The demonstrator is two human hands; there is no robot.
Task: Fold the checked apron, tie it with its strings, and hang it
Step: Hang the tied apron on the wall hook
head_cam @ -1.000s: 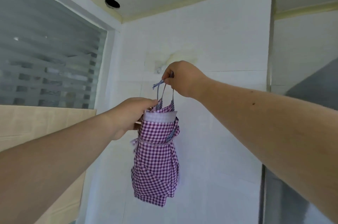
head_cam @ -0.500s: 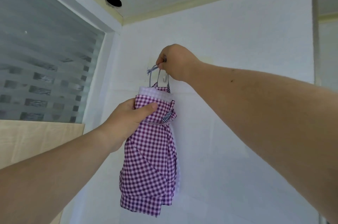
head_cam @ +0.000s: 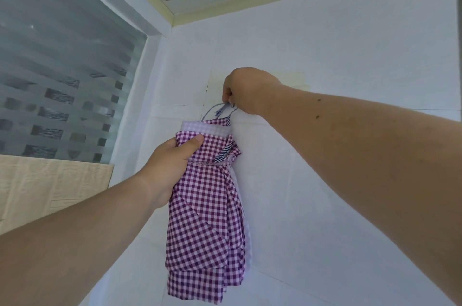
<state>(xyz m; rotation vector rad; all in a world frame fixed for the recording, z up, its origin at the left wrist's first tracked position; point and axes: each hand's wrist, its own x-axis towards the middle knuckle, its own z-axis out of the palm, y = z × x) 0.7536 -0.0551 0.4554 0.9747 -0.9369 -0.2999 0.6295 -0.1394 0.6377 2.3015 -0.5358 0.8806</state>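
A: Since the earlier frame the apron [head_cam: 205, 195] sits lower and more to the right in the head view, and the right hand [head_cam: 247, 90] has dropped with its loop [head_cam: 215, 112].

B: Where is the apron now?

A: Against the white wall [head_cam: 325, 55], folded and bound at the waist by its strings [head_cam: 222, 163]. The left hand [head_cam: 172, 158] grips the upper left of the bundle, thumb across the checks. The right hand pinches the loop at the top, fingers curled.

B: So which step?

A: Hanging, I judge; folding and tying look done. Any hook is hidden behind the right hand, so I cannot tell whether the loop has caught.

B: And next?

A: Seat the loop over the hook, then ease the left hand's grip first to test that it holds.
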